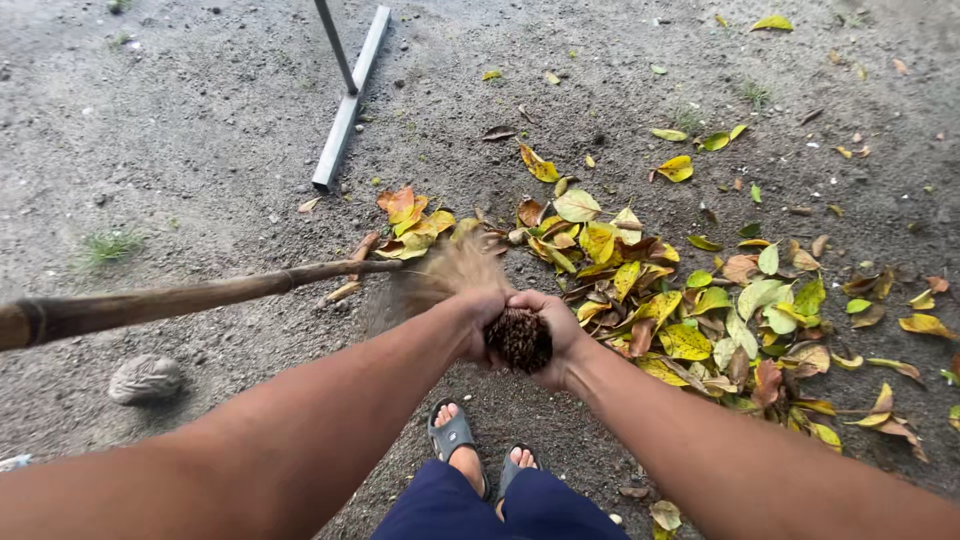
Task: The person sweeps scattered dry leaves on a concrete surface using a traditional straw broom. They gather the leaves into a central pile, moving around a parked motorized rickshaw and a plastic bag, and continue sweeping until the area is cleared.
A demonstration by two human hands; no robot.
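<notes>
Both my hands are wrapped around the dark, bundled end of a twig broom [520,340]. My left hand [480,312] grips it from the left and my right hand [556,330] from the right, and the two touch. The broom's tan bristles [450,272] fan out to the upper left and are blurred by motion, just above the dirt. A heap of yellow, green and brown fallen leaves [690,310] lies on the ground right of the hands. A smaller clump of orange and yellow leaves [412,222] lies beyond the bristles.
A long wooden pole [180,298] reaches in from the left edge toward the bristles. A grey metal bar [346,105] lies on the dirt at the top, with a thin rod rising from it. A rounded stone [145,378] sits lower left. My sandalled feet [470,452] stand below the hands.
</notes>
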